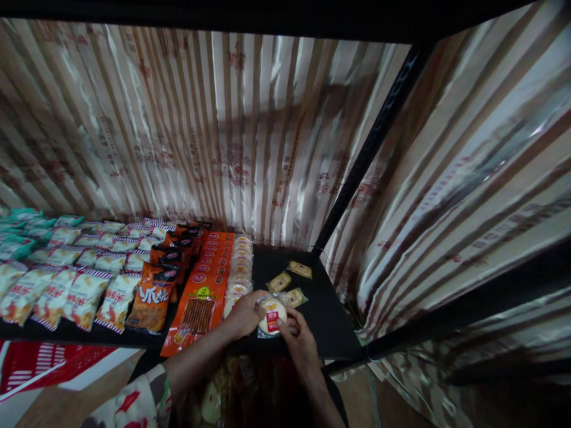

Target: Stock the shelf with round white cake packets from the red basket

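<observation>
L hand (245,315) & R hand (302,341): fingers (284,330) pinching 1 round pkt (270,315), opp. edges.

Black shelf (332,315), L to R: green bags (18,245) at far L end; white bags (84,297) w/ striped edges, several rows; brown bags (150,300), one col. front to back; flat orange packets (200,297), overlapping, nearest one w/ brown sticks visible. Behind: pleated shiny sheet (196,119), red print. R: black post (370,148), slanted in view. Below, L: red box (40,362), partly hidden.
</observation>
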The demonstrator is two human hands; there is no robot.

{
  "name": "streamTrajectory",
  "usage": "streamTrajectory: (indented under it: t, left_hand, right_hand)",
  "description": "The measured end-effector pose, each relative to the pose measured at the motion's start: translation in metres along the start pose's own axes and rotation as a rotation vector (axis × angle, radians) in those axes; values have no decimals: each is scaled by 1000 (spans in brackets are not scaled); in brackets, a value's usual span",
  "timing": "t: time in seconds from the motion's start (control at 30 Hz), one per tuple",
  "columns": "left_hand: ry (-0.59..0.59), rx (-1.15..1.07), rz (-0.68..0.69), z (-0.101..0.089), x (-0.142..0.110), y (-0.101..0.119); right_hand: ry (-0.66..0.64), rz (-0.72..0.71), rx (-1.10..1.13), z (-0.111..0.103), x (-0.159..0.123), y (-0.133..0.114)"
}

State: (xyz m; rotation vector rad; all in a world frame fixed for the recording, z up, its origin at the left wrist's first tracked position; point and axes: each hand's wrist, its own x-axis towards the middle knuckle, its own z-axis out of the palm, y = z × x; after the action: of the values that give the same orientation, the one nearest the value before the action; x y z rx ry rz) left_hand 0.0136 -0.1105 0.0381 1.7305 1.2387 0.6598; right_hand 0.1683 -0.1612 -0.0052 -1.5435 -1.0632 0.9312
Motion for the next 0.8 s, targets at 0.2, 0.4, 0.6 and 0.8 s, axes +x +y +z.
streamTrajectory:
  t: [0.2,0.4,0.6,0.8]
  left_hand:
    - [52,182,22,-8,17,12]
    - [127,236,-7,-11,31,24]
    - [214,241,-15,-8,50,25]
    - [290,263,20,-3,70,23]
  right_hand:
    - [-50,-108,-191,-3,22,-8]
    - [49,-202,-341,-4,49,-13]
    - [41,-163,-357,-2,76,-18]
    - [18,-126,-385,3,105,-25]
